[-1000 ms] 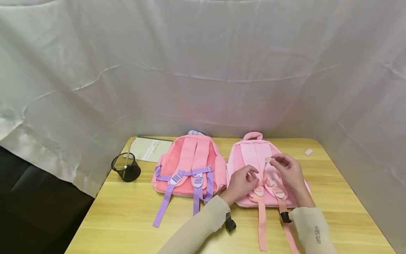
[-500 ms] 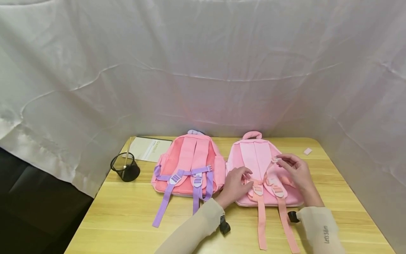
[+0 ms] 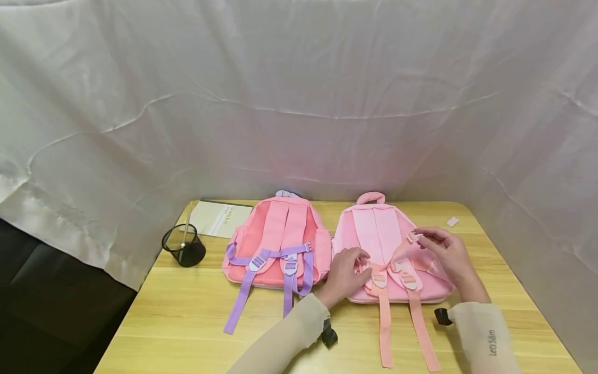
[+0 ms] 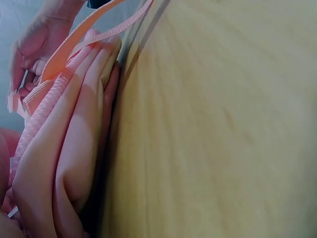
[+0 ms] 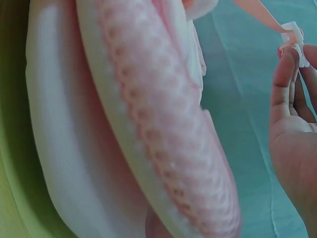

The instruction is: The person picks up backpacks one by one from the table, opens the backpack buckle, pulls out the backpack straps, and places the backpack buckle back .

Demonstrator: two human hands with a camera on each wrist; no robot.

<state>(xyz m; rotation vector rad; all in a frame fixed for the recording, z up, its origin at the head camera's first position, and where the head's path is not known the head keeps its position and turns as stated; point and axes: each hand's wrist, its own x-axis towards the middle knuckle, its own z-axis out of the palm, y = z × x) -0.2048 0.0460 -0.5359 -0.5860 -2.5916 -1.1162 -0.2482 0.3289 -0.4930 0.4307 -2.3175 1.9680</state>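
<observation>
The light pink backpack (image 3: pixel 367 234) lies back side up in front of me, with orange webbing on its shoulder straps. My right hand (image 3: pixel 446 254) pinches a white plastic buckle (image 3: pixel 413 237) above the bag's right side. From that buckle an orange strap (image 3: pixel 397 254) slants down toward the middle of the bag; the right wrist view shows the buckle (image 5: pixel 293 39) between fingertips and thumb. At the bag's lower left, my left hand (image 3: pixel 344 272) has bent fingers and thumb beside a strap adjuster (image 3: pixel 379 281). I cannot tell whether it grips the webbing there.
Left of it lies a coral pink backpack (image 3: pixel 272 213) with purple straps (image 3: pixel 239 306). Beyond are a black mesh pen cup (image 3: pixel 190 254) holding a stick, and a notebook (image 3: pixel 219 218). A small pale block (image 3: pixel 452 222) sits at the back right. Curtains surround the wooden table (image 3: pixel 187 322).
My right hand has moved right with the buckle, drawing out the orange strap. My left hand has shifted a little left. Both backpacks stay in place.
</observation>
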